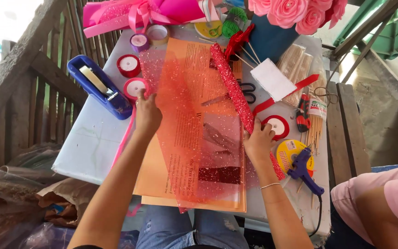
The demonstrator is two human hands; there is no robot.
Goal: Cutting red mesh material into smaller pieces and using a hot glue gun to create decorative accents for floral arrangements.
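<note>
Far left of the mesh, a blue tape dispenser (98, 86) sat on the table (86, 147), with red ribbon spools (129, 65) between it and the mesh. The left hand (147, 115) lay on the mesh's left edge, fingers curled and pressed down on the fabric beside a spool; whether it pinched the edge or only pinned it could not be told. The red glitter mesh (194, 138) was spread over orange printed paper (162, 180), its near end hanging past the table edge toward the person's lap.

At the mesh's right edge lay the rolled part, a red glitter roll (232, 85) slanting away from the person. The right hand (258, 142) gripped that roll near its lower end, fingers closed around it. Scissors (247, 92) lay half under the mesh, just right of the roll. Further right were a red spool (279, 125), a yellow tape roll (287, 153), a blue glue gun (302, 168) and bundled skewers (316, 124).

The risks looked plain: the mesh could snag on the scissors beneath it, the overhanging end could drag the sheet off the paper, and a sweep of the roll could knock the spool or glue gun.
</note>
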